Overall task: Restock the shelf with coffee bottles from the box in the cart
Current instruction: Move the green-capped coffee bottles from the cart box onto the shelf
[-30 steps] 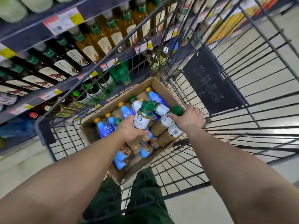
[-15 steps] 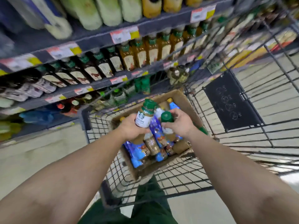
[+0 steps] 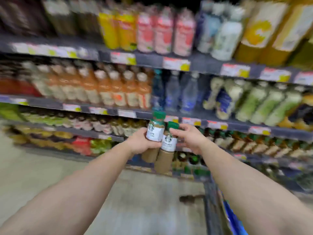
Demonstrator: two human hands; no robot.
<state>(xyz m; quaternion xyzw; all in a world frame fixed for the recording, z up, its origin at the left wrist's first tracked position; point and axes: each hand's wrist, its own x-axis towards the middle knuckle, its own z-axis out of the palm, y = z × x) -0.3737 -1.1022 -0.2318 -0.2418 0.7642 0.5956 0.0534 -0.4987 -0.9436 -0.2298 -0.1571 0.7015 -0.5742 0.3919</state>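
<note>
Each hand holds a green-capped brown coffee bottle with a white label, raised side by side in front of the shelves. My left hand (image 3: 139,143) grips the left coffee bottle (image 3: 155,131) around its middle. My right hand (image 3: 189,138) grips the right coffee bottle (image 3: 168,145) near its neck; the two bottles touch. Behind them runs a shelf (image 3: 228,125) of similar dark bottles, heavily blurred. The cart (image 3: 210,206) shows only as a dark frame edge at lower right; the box is out of view.
Several shelf levels full of drink bottles fill the view: orange ones (image 3: 108,89) at middle left, clear water bottles (image 3: 177,92) in the centre, pale green ones (image 3: 264,106) to the right. A pale floor (image 3: 50,170) lies at lower left. The whole picture is motion-blurred.
Both hands lifted their coffee bottles out of the box in the cart and up toward the shelves. The view swung upward from the cart to the shelving.
</note>
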